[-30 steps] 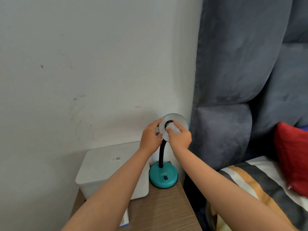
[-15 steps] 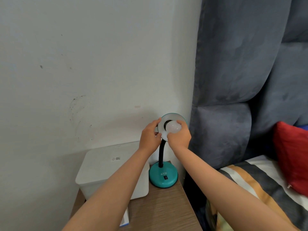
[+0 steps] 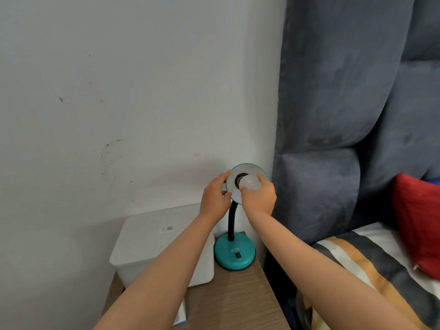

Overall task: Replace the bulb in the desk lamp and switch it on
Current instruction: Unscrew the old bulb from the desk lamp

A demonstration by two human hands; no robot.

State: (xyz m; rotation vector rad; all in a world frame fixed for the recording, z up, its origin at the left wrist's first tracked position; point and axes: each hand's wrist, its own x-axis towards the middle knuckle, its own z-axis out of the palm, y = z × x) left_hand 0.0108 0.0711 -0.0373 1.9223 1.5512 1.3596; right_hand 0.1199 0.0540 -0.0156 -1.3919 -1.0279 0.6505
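A teal desk lamp stands on the wooden bedside table [image 3: 238, 303], its round base [image 3: 234, 257] carrying a black rocker switch [image 3: 238, 255]. A black gooseneck [image 3: 231, 222] rises to the shade [image 3: 247, 171], whose silvery inside faces me. My left hand [image 3: 215, 198] grips the shade's left rim. My right hand [image 3: 259, 198] is closed around a white bulb [image 3: 251, 182] that sits at the dark socket in the middle of the shade. The bulb's screw end is hidden. The lamp is unlit.
A white lidded plastic box [image 3: 154, 244] stands left of the lamp, against the wall. A blue-and-white carton corner [image 3: 181, 316] shows under my left forearm. To the right are a grey padded headboard [image 3: 316, 186], a striped bedcover [image 3: 371, 265] and a red pillow [image 3: 419, 222].
My right hand has turned around the bulb, so more of its white dome shows now. My left hand has stayed on the shade's rim.
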